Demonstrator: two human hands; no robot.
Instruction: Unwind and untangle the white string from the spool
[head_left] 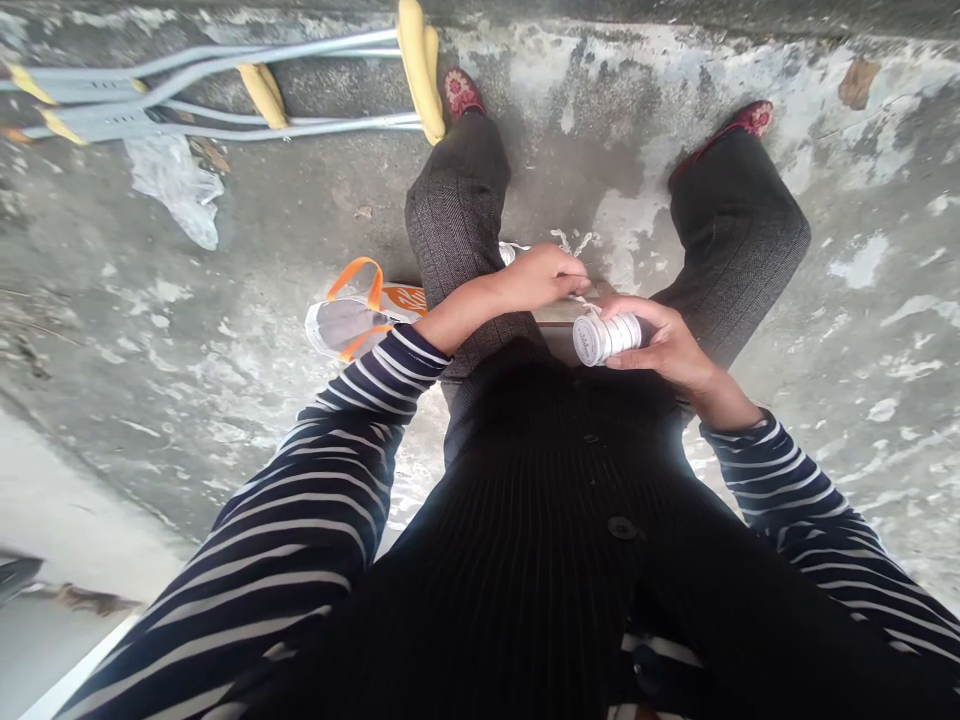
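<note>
My right hand (664, 345) is wrapped round a white cylindrical roll (596, 340). The roll has thin dark lines round its side and faint print on its round end, which faces left. To its left, my left hand (544, 273) is closed in a pinch on a thin white strand (589, 305) that runs to the top of the roll. Both hands are above my lap, between my knees. Crumpled white strips (574, 242) show just beyond my left hand. The fingertips of my left hand are partly hidden.
A white bag (349, 325) with orange handles lies beside my left leg. Silver crutches (300, 127) with yellow pads rest on the worn concrete floor at upper left, with a clear plastic bag (180, 190) near them. A brown wooden surface (559, 335) shows between my thighs.
</note>
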